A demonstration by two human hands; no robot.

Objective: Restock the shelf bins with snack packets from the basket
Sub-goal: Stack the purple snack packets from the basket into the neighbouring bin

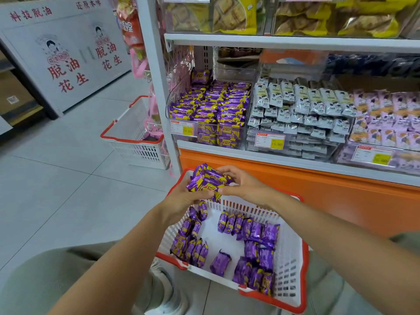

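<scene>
Both hands met over the near basket and gripped one bundle of shiny purple-and-yellow snack packets [209,180]. The left hand [181,198] curled under and around the bundle's left end. The right hand [245,185] clamped the right end between thumb and fingers. The bundle was held in the air above the far rim of a white lattice plastic basket with a red rim [289,264], in front of the shelf's orange base panel [318,196].

More of the same purple packets [250,230] lay on the floor of that basket. Some stood on edge in short rows along the left and right sides, and one lay alone near the middle.

On the white shelf above, a clear plastic bin [209,134] at the left end was heaped with matching purple-and-yellow packets, and a price label reading 23.60 [183,128] was fixed to its front. Just to its right, a second clear bin held grey-white packets [302,105] behind a label marked 15.80. Further right were lilac packets [386,119]. The shelf above carried yellow-wrapped biscuits [234,17].

A second white basket with a red rim [136,153] stood on the grey tiled floor [68,178], touching the shelf's left upright. Behind it was a white board with red Chinese characters [66,57].
</scene>
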